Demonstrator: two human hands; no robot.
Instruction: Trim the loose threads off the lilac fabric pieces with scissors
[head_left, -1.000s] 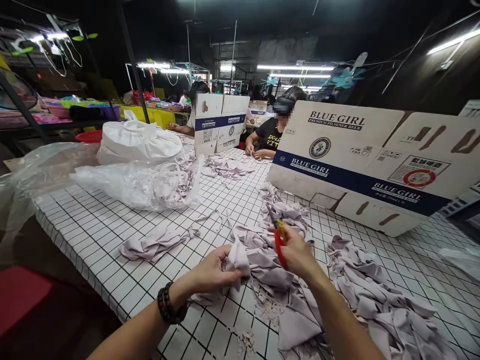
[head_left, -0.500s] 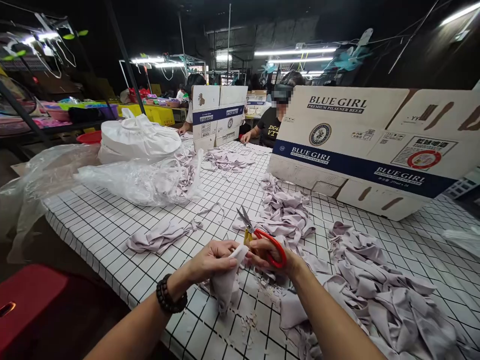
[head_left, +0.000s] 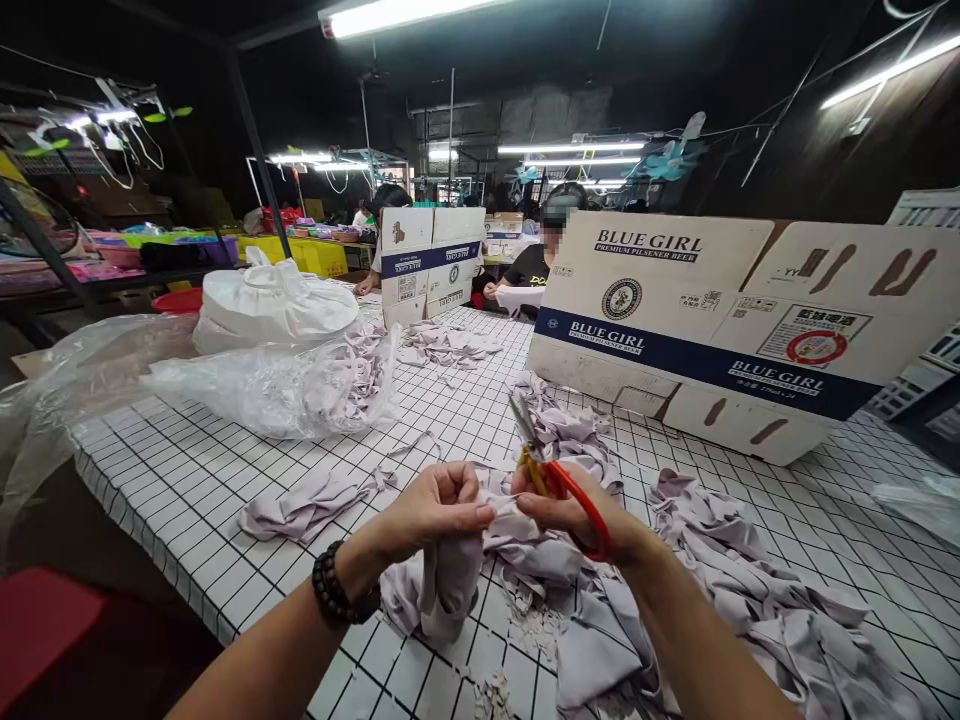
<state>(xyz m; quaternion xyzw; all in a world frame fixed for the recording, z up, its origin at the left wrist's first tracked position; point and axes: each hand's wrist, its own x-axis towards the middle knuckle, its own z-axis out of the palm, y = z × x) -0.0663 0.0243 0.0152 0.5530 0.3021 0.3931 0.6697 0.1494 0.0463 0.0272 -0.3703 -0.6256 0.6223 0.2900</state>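
Drooping from left fingers (head_left: 471,516), crumpled lilac cloth (head_left: 454,575) near pointed red-handled scissors (head_left: 559,475)

The left forearm (head_left: 259,640) and the right forearm (head_left: 697,615) are both bare in the visible part. Around the left wrist (head_left: 360,562) is worn a bracelet (head_left: 327,582) of round beads, very dark brown, almost black, with small shine on some of them. It looks rather thick; whether it is one row or several, I cannot tell. The left hand (head_left: 442,508) and the right hand (head_left: 566,513) are also bare, and both forearms become narrower toward the wrist.
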